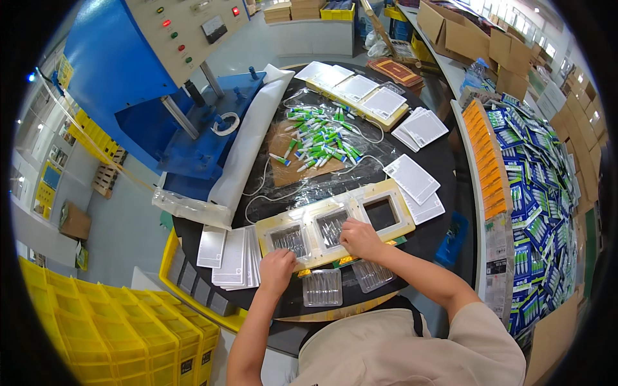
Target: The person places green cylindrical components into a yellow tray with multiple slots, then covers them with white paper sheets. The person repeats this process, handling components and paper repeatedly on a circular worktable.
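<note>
A cream jig frame (pixel 335 222) with three rectangular windows lies at the near edge of a round black table (pixel 438 167). Clear plastic blister trays sit in its left and middle windows; the right window (pixel 382 213) is bare. My right hand (pixel 360 238) rests on the near edge of the middle tray (pixel 331 225), fingers curled on it. My left hand (pixel 277 269) sits closed at the frame's near left corner, below the left tray (pixel 288 239). Two more clear trays (pixel 322 287) lie at the table edge in front of me.
A heap of small green and white tubes (pixel 318 138) lies mid-table on brown card. White backing cards (pixel 228 254) are stacked left of the frame, others (pixel 412 177) to the right. A blue press machine (pixel 161 83) stands at left, yellow crates (pixel 109 334) below, packaged goods (pixel 528 186) at right.
</note>
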Available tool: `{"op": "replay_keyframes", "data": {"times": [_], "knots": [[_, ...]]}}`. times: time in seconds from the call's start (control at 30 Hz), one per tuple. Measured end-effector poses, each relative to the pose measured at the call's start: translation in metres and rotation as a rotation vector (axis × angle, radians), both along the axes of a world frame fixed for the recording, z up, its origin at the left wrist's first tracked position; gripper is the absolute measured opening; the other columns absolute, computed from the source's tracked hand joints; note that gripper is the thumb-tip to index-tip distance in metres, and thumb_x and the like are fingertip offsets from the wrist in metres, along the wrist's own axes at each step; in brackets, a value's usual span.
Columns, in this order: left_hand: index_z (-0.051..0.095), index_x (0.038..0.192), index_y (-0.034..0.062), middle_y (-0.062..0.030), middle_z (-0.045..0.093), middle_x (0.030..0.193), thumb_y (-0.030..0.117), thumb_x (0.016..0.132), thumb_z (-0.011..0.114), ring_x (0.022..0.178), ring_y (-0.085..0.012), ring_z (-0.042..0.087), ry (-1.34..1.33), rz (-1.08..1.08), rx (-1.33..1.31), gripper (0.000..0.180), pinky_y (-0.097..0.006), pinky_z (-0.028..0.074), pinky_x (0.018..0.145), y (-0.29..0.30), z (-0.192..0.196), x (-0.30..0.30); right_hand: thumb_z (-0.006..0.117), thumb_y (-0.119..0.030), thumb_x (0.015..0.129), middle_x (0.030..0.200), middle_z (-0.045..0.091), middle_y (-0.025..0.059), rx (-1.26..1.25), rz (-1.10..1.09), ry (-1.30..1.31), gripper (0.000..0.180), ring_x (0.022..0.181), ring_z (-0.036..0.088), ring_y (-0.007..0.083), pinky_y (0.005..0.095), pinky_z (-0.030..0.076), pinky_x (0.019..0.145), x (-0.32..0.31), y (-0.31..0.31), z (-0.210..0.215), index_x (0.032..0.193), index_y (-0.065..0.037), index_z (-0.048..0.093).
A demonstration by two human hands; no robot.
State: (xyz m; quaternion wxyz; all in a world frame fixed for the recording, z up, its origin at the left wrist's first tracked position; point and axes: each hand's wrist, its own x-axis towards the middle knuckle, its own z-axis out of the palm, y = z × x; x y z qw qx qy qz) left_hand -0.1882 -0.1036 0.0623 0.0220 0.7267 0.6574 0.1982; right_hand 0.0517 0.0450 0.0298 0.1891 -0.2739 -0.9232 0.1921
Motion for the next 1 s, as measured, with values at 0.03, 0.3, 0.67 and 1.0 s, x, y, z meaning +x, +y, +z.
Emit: {"op": "replay_keyframes", "data": {"times": [0.03,0.3,0.67,1.0], "knots": [[0.070,0.076,0.0095,-0.0075,0.066,0.075,0.013,0.074,0.082,0.073,-0.0270,0.066,-0.038,0.015,-0.059,0.013,-0.039,0.051,0.063,0.006,-0.006,-0.004,0.073,-0.010,0.072,0.077,0.065,0.0064,0.009,-0.004,-0.039,0.005,0.083,0.066,0.0265,0.0398,0.055,0.069,-0.002,0.005,-0.005,0.069,-0.007,0.075],[0.060,0.063,0.0041,-0.0049,0.057,0.060,0.023,0.062,0.097,0.057,-0.0164,0.055,-0.527,0.151,-0.402,0.041,-0.033,0.043,0.054,0.035,-0.033,-0.026,0.091,-0.026,0.065,0.071,0.074,0.0070,-0.701,0.020,-0.229,0.024,0.069,0.071,0.0186,0.0326,0.054,0.065,-0.012,0.043,0.000,0.076,-0.008,0.081],[0.062,0.066,0.0048,0.0008,0.056,0.063,0.016,0.068,0.094,0.063,-0.0098,0.053,-0.340,-0.058,-0.086,0.034,-0.027,0.042,0.058,0.036,-0.034,-0.018,0.077,-0.002,0.079,0.087,0.069,0.0079,-0.148,-0.351,0.451,0.006,0.079,0.066,0.0231,0.0314,0.053,0.068,0.092,0.025,0.036,0.081,-0.002,0.071],[0.065,0.065,0.0115,-0.0016,0.063,0.061,0.036,0.060,0.095,0.064,-0.0197,0.057,-0.481,0.019,-0.466,0.039,-0.033,0.045,0.078,0.046,-0.028,-0.030,0.073,-0.013,0.085,0.100,0.071,0.0041,-0.126,-0.136,0.010,0.010,0.099,0.065,0.0260,0.0395,0.055,0.086,0.116,0.039,0.023,0.091,-0.006,0.075]]}}
